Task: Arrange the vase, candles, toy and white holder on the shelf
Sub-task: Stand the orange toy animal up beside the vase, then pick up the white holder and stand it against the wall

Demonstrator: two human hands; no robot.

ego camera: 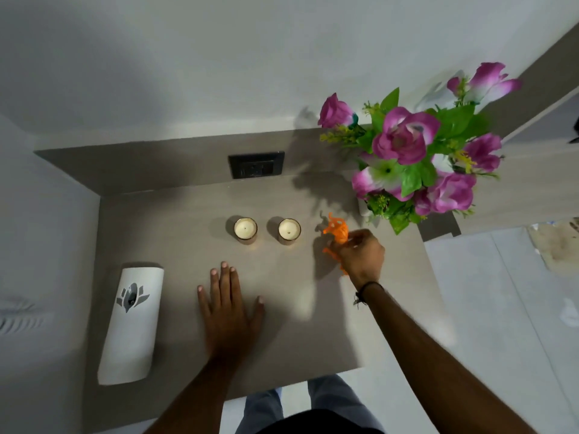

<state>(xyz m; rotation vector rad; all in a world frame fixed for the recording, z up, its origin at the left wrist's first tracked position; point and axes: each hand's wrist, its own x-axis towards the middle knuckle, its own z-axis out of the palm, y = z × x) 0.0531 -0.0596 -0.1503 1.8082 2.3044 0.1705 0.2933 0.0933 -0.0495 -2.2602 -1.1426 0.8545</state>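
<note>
Two small candles in glass cups stand side by side at mid-shelf, the left candle (245, 229) and the right candle (289, 230). An orange toy (337, 230) sits to their right, and my right hand (360, 256) is shut on its near side. My left hand (228, 303) lies flat on the shelf (175, 239), fingers spread, in front of the candles. A vase of purple flowers (416, 158) stands at the back right; its white base (364, 208) barely shows under the leaves. The white holder (130, 324) lies at the shelf's left end.
A dark wall socket (256, 164) is set in the back panel behind the candles. White walls close the shelf at the left and back. The shelf's front edge runs near my legs, with pale floor tiles at the right.
</note>
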